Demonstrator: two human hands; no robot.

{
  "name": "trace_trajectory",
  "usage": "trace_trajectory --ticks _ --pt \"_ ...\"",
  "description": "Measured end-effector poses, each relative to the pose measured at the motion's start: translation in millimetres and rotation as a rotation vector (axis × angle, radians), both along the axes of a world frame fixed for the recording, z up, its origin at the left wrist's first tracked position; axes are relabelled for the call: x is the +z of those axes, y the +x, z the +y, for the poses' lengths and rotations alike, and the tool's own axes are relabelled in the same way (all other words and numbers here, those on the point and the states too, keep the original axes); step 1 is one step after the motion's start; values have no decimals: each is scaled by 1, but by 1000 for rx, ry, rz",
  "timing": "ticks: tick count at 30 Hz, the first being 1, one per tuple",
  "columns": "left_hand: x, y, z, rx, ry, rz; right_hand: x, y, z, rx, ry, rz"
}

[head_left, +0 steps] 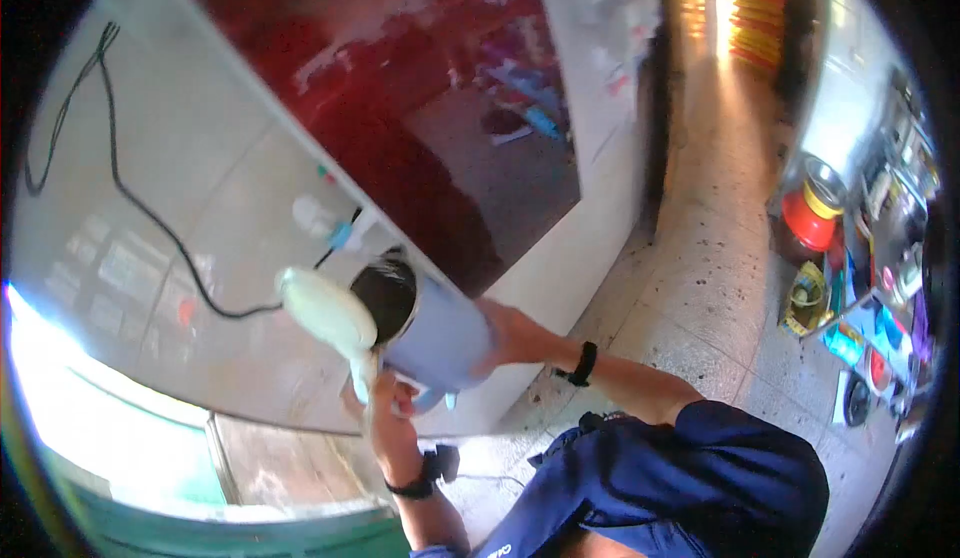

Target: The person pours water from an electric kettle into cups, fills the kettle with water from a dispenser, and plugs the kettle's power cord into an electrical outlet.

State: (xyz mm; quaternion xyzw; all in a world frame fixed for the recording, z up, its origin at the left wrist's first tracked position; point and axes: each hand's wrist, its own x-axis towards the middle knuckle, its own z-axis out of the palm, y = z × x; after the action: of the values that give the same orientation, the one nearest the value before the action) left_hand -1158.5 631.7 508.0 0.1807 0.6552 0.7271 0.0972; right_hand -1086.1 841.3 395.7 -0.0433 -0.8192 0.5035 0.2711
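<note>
A pale blue-grey kettle (447, 333) is tilted in front of me, its mouth towards the left and its dark inside showing. Its cream lid (328, 310) stands swung open at the mouth. My left hand (392, 413) is closed at the handle side, just below the lid's hinge. Against the opposite side of the body, my right hand (512, 334) grips the kettle, its fingers mostly hidden behind it. A black cable (188, 258) lies across the white surface and reaches the lid's edge in view; its end is hidden.
The white surface (235, 188) carries a glossy dark red panel (400, 98). A small white and blue item (340, 235) lies beyond the kettle. On the tiled floor (690, 298) at right stand a red bucket (808, 223), a yellow basket (806, 298) and a cluttered rack (885, 328).
</note>
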Motion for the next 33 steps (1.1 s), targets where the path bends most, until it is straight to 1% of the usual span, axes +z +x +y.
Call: trace_trajectory --ticks 2,3,5,8,11,15,17,18,20,21,22,24,25,27,29,31,33 --pt "-1 -5 4 -90 136 -20 3 5 3 42 -37 -46" --pt "-3 -7 4 -67 133 -27 4 6 5 42 -51 -35" --pt "-5 -12 6 -145 171 8 6 7 5 28 -90 -10" --pt "2 -8 10 -129 184 32 3 6 6 56 -81 49" --pt "-4 -12 9 -124 180 20 -1 4 6 33 -55 19" --pt "0 -9 8 -111 186 43 4 8 6 29 -42 26" --pt "1 -10 6 -154 224 48 6 17 12 63 -4 25" --pt "2 -8 6 -149 222 43 -4 23 16 67 -7 20" --pt "5 -5 7 -116 203 43 -31 36 30 -75 -14 128" --pt "7 -5 8 -110 201 37 -29 50 38 -30 -52 92" --pt "8 -4 9 -112 191 45 -41 63 45 -26 -54 85" --pt "10 -3 10 -107 183 49 -79 86 60 -141 -96 -75" --pt "11 -2 10 -108 154 62 -104 99 65 -134 -95 -80" --pt "13 1 10 -102 123 72 -160 132 69 -214 -428 -145" --pt "14 4 10 -67 89 72 -194 177 65 -355 -384 -384" --pt "18 8 12 -55 81 53 -229 220 60 -461 -358 -536" --pt "19 11 12 -48 71 36 -286 262 54 -526 -484 -691"
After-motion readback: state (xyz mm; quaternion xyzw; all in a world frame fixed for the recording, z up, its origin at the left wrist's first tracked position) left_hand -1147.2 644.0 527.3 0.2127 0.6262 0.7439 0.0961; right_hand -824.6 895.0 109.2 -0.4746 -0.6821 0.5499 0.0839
